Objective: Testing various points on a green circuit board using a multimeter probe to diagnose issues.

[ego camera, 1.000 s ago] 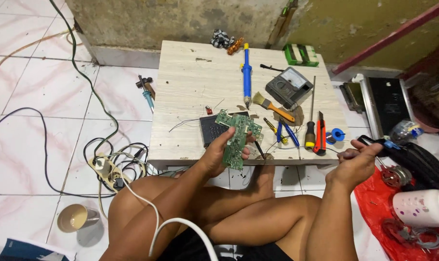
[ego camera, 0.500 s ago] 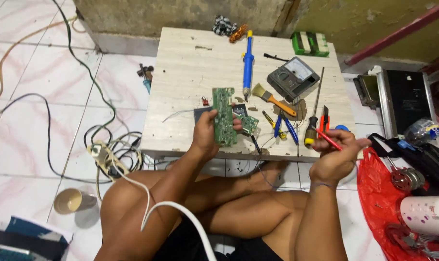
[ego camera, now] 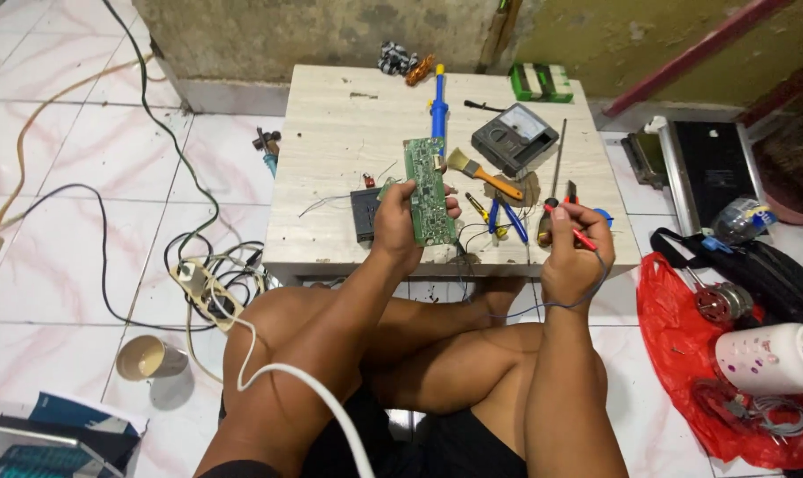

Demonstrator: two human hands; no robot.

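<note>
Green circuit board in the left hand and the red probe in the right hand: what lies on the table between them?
In the head view, yellow-handled and blue-handled pliers lie there.

Your left hand hides the circuit board's lower left edge; its components seem too small to tell.

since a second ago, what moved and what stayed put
The right hand came in from the right side of the table to its front edge, holding red and black probes. The left hand turned the green circuit board upright. The tools on the table stayed put.
</note>
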